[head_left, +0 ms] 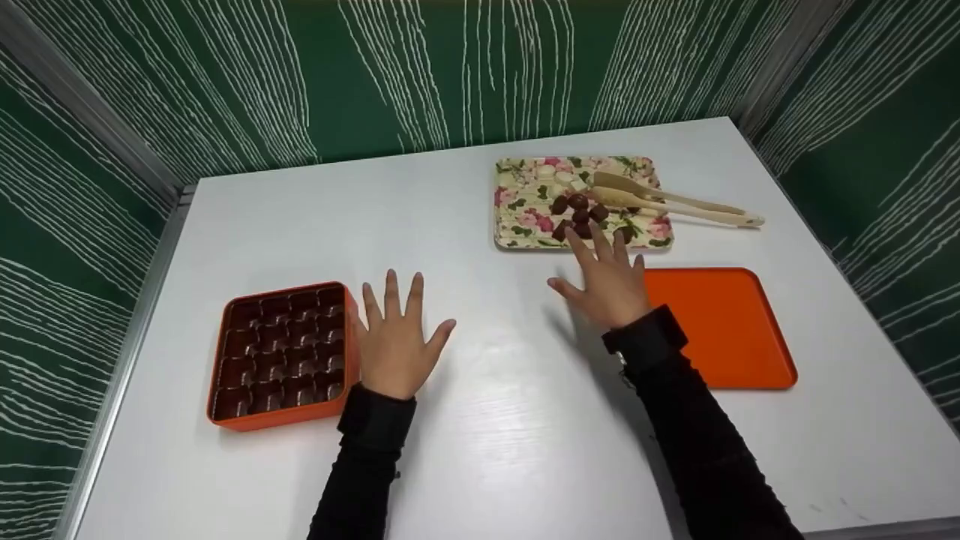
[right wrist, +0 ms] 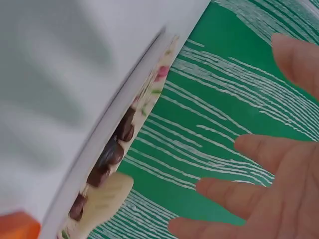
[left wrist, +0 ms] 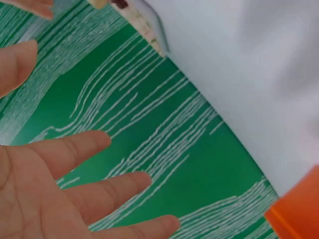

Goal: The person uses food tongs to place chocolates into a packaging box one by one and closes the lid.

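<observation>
My left hand [head_left: 397, 349] is held palm down with its fingers spread, just right of an orange box [head_left: 352, 352] fitted with a dark brown divided insert. Nothing is in that hand. The right hand [head_left: 609, 289], also spread and holding nothing, hovers between a floral tray [head_left: 517, 232] and an orange lid [head_left: 720, 330]. Brown chocolates [head_left: 580, 216] and several white pieces [head_left: 559, 178] lie on the tray. Wooden tongs [head_left: 675, 204] rest across its right side. In the right wrist view, the chocolates [right wrist: 107, 157] sit beside the tongs' slotted end [right wrist: 107, 196].
A white table [head_left: 465, 465] carries everything. Green panels with white wavy lines [head_left: 517, 75] stand behind it and on both sides. The tongs' handle end sticks out past the tray's right edge.
</observation>
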A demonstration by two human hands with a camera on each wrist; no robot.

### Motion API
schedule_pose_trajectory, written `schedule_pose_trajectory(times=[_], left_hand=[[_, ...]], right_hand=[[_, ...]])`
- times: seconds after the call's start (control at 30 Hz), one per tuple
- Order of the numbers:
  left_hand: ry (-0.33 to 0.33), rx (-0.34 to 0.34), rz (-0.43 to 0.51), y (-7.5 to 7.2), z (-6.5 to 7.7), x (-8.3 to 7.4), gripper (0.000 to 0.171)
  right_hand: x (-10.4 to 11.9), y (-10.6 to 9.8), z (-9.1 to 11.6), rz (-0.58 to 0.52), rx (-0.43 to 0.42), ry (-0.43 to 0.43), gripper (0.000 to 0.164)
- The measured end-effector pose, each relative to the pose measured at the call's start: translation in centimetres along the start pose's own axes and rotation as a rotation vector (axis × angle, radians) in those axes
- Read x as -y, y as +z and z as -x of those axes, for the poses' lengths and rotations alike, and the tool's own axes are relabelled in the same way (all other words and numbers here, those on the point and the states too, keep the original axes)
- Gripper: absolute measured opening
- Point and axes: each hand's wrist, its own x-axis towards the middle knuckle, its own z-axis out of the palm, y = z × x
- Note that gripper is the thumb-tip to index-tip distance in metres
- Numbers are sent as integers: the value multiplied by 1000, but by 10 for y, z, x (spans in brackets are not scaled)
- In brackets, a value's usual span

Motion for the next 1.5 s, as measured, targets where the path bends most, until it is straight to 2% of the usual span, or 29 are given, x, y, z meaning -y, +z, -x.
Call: schedule_pose_trajectory(times=[0.17, 0.3, 0.43, 0.53, 0.63, 0.7, 0.8, 0.9, 1.03, 1.2, 1.5], left_hand=[[22, -37, 46, -20, 21, 21, 73], [77, -77, 42, -31, 39, 44, 69], [113, -101, 7, -33, 55, 69, 62], [97, -63, 12, -32, 63, 82, 55], [79, 32, 44, -31, 69, 90, 50], [68, 96, 63, -30, 72, 94, 47], [60, 142, 71, -29, 76, 98, 44], [54, 149, 83, -28, 78, 101, 37], [66, 155, 131, -27, 78, 102, 23], [80, 195, 182, -27, 77, 102, 22], [156, 170, 230, -21, 74, 95, 20]], right_hand=[[-20, -12, -11, 65, -52, -52, 70], [-36, -17, -28, 59, -11, -55, 56], [-51, -17, -45, 33, 67, -18, 42], [-60, -15, -54, 30, 117, -3, 37], [-67, -14, -60, 66, 138, -27, 31], [-70, -14, -64, 106, 150, -65, 25], [-74, -14, -70, 175, 166, -134, 19], [-74, -14, -74, 248, 167, -222, 17], [-77, -9, -77, 321, 118, -317, 21], [-80, -7, -80, 362, 117, -369, 22], [-80, -7, -86, 367, 126, -417, 19]])
